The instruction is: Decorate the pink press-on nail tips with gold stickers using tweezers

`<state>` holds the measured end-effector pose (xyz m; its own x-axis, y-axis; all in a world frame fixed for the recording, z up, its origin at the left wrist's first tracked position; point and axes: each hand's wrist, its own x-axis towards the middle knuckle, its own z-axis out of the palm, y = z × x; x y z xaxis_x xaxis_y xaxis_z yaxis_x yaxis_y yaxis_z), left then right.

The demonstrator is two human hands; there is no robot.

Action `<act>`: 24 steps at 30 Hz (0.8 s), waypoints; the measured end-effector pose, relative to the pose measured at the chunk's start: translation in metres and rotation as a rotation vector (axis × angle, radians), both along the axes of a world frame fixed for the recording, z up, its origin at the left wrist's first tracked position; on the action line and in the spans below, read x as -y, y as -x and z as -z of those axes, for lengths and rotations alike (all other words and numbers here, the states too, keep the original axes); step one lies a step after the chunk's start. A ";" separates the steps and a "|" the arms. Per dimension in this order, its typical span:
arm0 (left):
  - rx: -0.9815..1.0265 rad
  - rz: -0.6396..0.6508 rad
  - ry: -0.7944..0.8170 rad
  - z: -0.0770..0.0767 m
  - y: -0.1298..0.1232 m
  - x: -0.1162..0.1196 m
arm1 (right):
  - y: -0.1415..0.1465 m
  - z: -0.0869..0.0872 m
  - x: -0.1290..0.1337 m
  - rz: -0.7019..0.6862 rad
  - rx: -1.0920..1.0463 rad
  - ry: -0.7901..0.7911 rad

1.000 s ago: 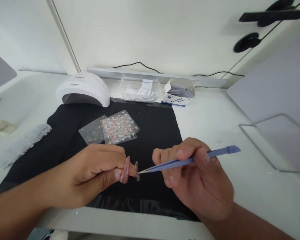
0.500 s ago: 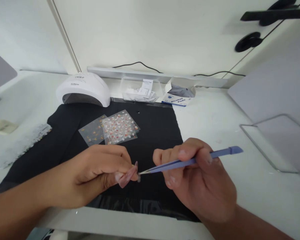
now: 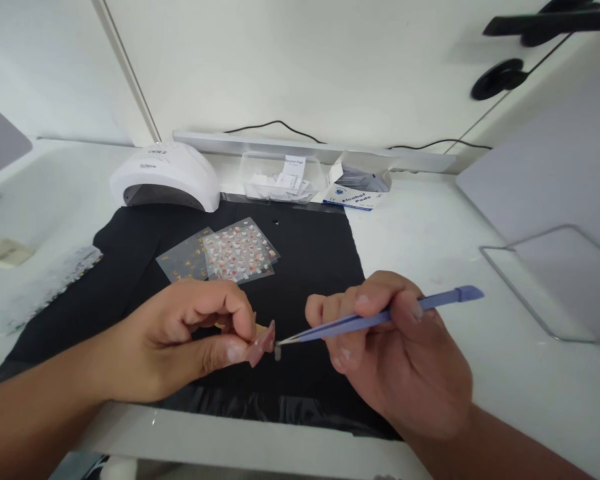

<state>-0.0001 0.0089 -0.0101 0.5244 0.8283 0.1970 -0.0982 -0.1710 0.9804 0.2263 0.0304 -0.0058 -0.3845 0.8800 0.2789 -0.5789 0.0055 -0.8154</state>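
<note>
My left hand (image 3: 180, 340) is closed, pinching a small pinkish glossy piece (image 3: 261, 345) between thumb and fingers above the black mat (image 3: 310, 253). My right hand (image 3: 405, 353) grips purple tweezers (image 3: 350, 325) whose metal tips point left, close beside the pink piece. A tiny translucent bit (image 3: 278, 352) shows at the tweezer tips; whether they clamp it is too small to tell. Beyond my left hand, two clear sticker sheets lie overlapped on the mat, one with white and red figures (image 3: 237, 250) and one with golden figures (image 3: 185, 259).
A white dome lamp (image 3: 165, 175) stands at the mat's back left. Beside it are a clear tray (image 3: 250, 183) of packets and an open alcohol pad box (image 3: 357, 190). At the left lie a glittery sheet stack (image 3: 55, 287) and a cream bottle (image 3: 5, 252). A wire stand (image 3: 520, 293) is at right.
The fingers of my left hand have shifted and bent back, and the pink piece has turned in their pinch. My right hand and the tweezers have hardly moved.
</note>
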 end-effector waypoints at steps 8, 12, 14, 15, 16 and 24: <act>0.081 0.038 0.009 0.004 0.001 -0.001 | -0.003 -0.002 -0.003 -0.017 0.054 -0.047; 0.078 0.041 0.028 0.005 0.000 -0.003 | -0.003 -0.002 -0.003 -0.014 0.060 -0.046; 0.071 0.036 0.040 0.004 -0.001 -0.003 | -0.003 -0.002 -0.003 -0.019 0.055 -0.054; 0.067 0.031 0.049 0.004 -0.002 -0.003 | -0.003 -0.002 -0.003 -0.023 0.056 -0.065; 0.065 0.024 0.058 0.003 -0.003 -0.003 | -0.003 -0.002 -0.003 -0.024 0.059 -0.083; 0.107 0.048 0.190 0.008 -0.005 0.004 | -0.008 -0.006 0.004 0.037 0.176 -0.208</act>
<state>0.0052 0.0054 -0.0180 0.5488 0.8304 0.0964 -0.2073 0.0236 0.9780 0.2345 0.0262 0.0002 -0.4115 0.8253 0.3868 -0.4243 0.2021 -0.8827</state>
